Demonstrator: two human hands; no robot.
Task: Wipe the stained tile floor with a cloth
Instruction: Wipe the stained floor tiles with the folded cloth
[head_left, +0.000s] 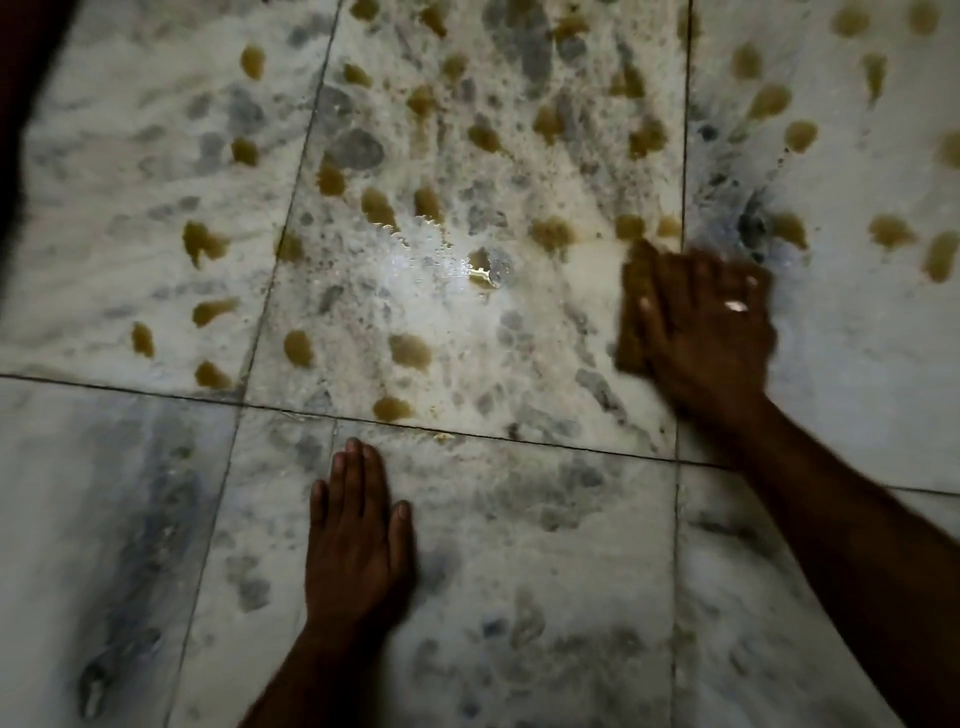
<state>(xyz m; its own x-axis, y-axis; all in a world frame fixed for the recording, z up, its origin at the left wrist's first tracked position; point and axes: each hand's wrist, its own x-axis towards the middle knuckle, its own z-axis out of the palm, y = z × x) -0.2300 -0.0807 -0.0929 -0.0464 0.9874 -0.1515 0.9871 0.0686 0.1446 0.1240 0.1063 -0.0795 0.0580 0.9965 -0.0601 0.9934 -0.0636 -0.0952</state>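
Head view looks down on a pale marbled tile floor (571, 571) dotted with many yellowish-brown stains (410, 351). The right hand (711, 322), at about 3 o'clock from the middle of the frame, lies with fingers spread fairly flat on top of a brownish cloth (631, 312), pressing it to the floor near the joint between two tiles. The cloth shows mostly at the hand's 9 o'clock edge, and both are blurred, so the exact hold is hard to read. The left hand (358, 540), at 6 o'clock, rests flat on the floor with fingers straight and close together, holding nothing, apparently as a prop.

As a judgement, the job is at an early stage. Stains crowd the floor from 9 o'clock through 12 to 2 o'clock, and a few sit at 3 o'clock beyond the cloth. A shiny wet patch (441, 260) lies near the centre with one blob in it. The strip at the cloth's 7 o'clock and the tiles toward 6 o'clock show no blobs, though grey smudges there may be the stone's own marking. Nearly all of the spotted area remains to be wiped.
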